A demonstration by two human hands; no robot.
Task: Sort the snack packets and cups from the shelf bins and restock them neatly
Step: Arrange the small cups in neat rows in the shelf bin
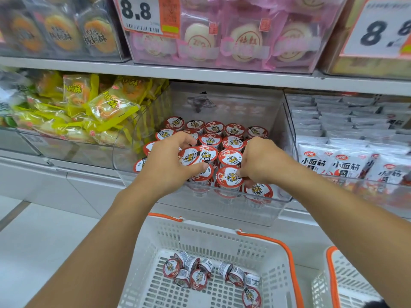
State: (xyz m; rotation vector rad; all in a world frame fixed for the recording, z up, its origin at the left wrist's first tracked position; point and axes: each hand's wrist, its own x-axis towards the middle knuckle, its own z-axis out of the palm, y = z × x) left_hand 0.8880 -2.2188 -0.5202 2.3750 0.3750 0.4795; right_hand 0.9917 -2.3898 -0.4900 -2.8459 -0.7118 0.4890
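Clear bin (pixel 282 192), middle shelf: holds small cups with red-and-white tiger lids, standing upright in close rows, lids up; a few more show through the front wall at the bottom.

Left hand (pixel 171 161): inside the bin's front left, fingers curled over the top of a cup (pixel 189 157), thumb against the side of the cup just below it.

Right hand (pixel 259 163): inside the bin's front right, fingers bent down and pinching the lid edge of a front-row cup (pixel 228 177).

White basket (pixel 222 238) with orange rim, below the bin: about a dozen loose cups (pixel 195 272) lying on the bottom, most tipped on their sides, one near the front right with its lid up.

Second basket (pixel 333 270): right edge of view, only partly seen.

Neighbouring bins, same shelf: yellow packets (pixel 106 105) heaped on the left; white packets (pixel 347 165) in rows on the right.

Upper shelf: pink-wrapped round cakes (pixel 244 41), orange cakes (pixel 60 32), price tag (pixel 138 14) reading 8.8.
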